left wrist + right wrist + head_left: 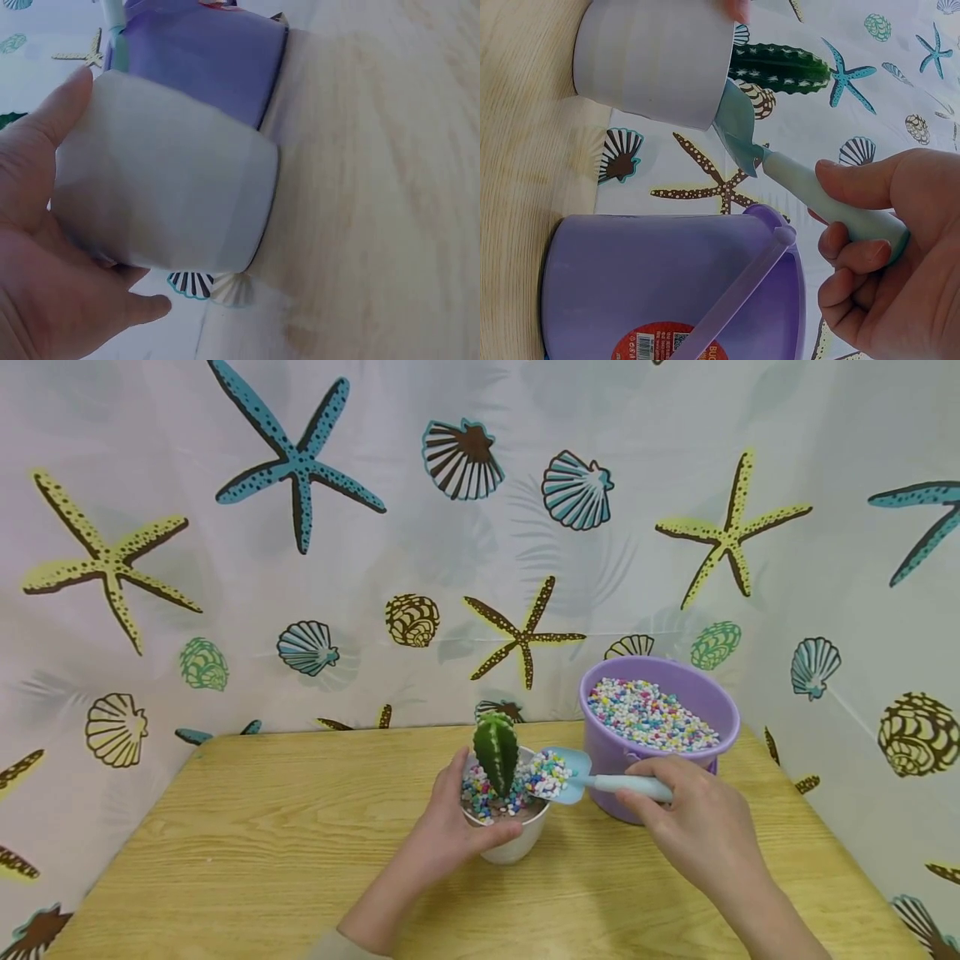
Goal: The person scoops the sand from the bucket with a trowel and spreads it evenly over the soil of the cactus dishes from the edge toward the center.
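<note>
A green cactus (496, 752) stands in a white pot (513, 846), with colourful pebbles around its base and some brown soil showing at the front. My left hand (450, 827) holds the pot's left side, thumb along the near rim. In the left wrist view the pot (165, 172) hides part of that hand's fingers. My right hand (701, 814) grips the pale handle of a light blue toy shovel (577, 777). The shovel's blade carries pebbles (549, 774) and overlaps the pot's right rim. In the right wrist view the blade (737, 124) is tilted at the rim.
Right behind the shovel stands a purple bucket (611, 752) holding many multicoloured pebbles (652, 714). Its handle (739, 296) hangs down along the side, by a red label (660, 343). A wooden table (285, 843) lies beneath, bordered by a curtain (420, 560) printed with starfish and shells.
</note>
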The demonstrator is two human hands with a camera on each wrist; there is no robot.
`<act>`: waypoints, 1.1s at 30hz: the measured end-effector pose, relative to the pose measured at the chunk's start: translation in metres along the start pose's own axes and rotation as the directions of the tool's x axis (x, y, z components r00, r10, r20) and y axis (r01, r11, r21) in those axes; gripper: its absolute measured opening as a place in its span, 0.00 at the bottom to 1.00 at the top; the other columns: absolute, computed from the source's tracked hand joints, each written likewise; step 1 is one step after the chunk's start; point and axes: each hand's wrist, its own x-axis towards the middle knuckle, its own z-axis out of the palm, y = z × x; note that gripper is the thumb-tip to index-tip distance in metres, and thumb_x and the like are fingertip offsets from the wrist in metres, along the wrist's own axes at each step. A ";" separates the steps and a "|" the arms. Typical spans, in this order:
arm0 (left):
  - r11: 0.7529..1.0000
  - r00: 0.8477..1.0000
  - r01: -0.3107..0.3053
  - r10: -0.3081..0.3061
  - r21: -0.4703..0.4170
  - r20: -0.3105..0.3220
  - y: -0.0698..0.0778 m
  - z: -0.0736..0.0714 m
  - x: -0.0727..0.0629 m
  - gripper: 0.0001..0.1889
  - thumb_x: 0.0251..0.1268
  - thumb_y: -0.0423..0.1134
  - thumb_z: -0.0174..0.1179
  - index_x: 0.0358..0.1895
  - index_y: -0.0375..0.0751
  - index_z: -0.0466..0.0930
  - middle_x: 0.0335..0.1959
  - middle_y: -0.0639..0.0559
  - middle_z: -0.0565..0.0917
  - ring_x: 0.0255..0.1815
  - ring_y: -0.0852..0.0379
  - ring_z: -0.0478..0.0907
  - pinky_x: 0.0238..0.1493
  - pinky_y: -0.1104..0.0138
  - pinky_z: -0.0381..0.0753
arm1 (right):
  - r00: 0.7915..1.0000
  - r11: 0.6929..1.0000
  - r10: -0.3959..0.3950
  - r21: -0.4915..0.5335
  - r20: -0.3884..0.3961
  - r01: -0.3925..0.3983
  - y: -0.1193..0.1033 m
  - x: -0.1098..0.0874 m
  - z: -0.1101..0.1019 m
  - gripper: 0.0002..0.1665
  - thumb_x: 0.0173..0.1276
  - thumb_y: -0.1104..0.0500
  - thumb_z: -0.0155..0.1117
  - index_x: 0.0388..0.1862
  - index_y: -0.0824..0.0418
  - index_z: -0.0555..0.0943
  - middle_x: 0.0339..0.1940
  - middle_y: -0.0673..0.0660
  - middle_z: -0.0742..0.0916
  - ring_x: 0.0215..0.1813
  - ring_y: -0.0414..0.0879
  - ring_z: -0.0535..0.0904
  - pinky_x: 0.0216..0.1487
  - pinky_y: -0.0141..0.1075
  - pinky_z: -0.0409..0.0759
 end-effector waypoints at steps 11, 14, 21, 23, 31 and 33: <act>0.995 0.998 0.041 -0.037 -0.087 0.053 0.000 -0.011 -0.001 0.70 0.56 0.55 0.87 0.93 0.48 0.42 0.91 0.35 0.50 0.88 0.29 0.51 0.83 0.32 0.52 | 0.999 0.999 -0.024 -0.023 -0.032 0.023 -0.002 0.002 0.003 0.12 0.68 0.52 0.85 0.47 0.51 0.92 0.43 0.46 0.92 0.40 0.45 0.87 0.39 0.50 0.84; 0.997 0.999 0.044 -0.044 -0.059 0.007 0.002 -0.006 -0.001 0.71 0.54 0.55 0.88 0.93 0.47 0.44 0.89 0.33 0.53 0.86 0.28 0.55 0.82 0.33 0.56 | 0.998 0.999 -0.039 -0.036 -0.046 0.038 -0.002 0.001 0.004 0.12 0.67 0.53 0.85 0.47 0.52 0.92 0.42 0.46 0.92 0.39 0.44 0.87 0.37 0.48 0.84; 0.999 0.999 0.032 -0.032 -0.008 -0.010 0.004 -0.003 -0.002 0.71 0.53 0.55 0.88 0.92 0.45 0.45 0.87 0.31 0.52 0.84 0.26 0.58 0.81 0.33 0.60 | 0.992 0.994 -0.091 -0.065 -0.091 0.085 -0.003 0.000 0.007 0.13 0.65 0.55 0.87 0.45 0.54 0.91 0.42 0.48 0.92 0.36 0.44 0.85 0.34 0.46 0.82; 0.999 0.999 0.035 -0.035 -0.027 0.017 0.004 -0.006 -0.003 0.70 0.54 0.54 0.88 0.93 0.48 0.44 0.88 0.32 0.50 0.85 0.25 0.56 0.81 0.31 0.58 | 0.989 0.993 -0.105 -0.072 -0.105 0.098 -0.003 0.000 0.009 0.14 0.65 0.55 0.87 0.45 0.54 0.91 0.42 0.48 0.92 0.36 0.44 0.85 0.33 0.46 0.82; 0.998 0.999 0.032 -0.032 -0.045 0.005 0.004 -0.004 0.000 0.70 0.54 0.52 0.89 0.92 0.46 0.46 0.88 0.32 0.54 0.85 0.27 0.57 0.81 0.33 0.58 | 0.983 0.989 -0.126 -0.095 -0.133 0.114 -0.002 -0.002 0.010 0.14 0.64 0.55 0.88 0.45 0.53 0.91 0.41 0.48 0.92 0.34 0.44 0.85 0.30 0.46 0.81; 0.999 0.999 0.026 -0.027 -0.032 -0.019 0.006 -0.001 0.000 0.70 0.52 0.52 0.89 0.92 0.44 0.47 0.86 0.30 0.55 0.83 0.27 0.60 0.81 0.34 0.61 | 0.984 0.989 -0.121 -0.102 -0.129 0.108 -0.002 -0.003 0.010 0.14 0.64 0.56 0.87 0.45 0.53 0.91 0.40 0.48 0.92 0.34 0.44 0.84 0.30 0.46 0.81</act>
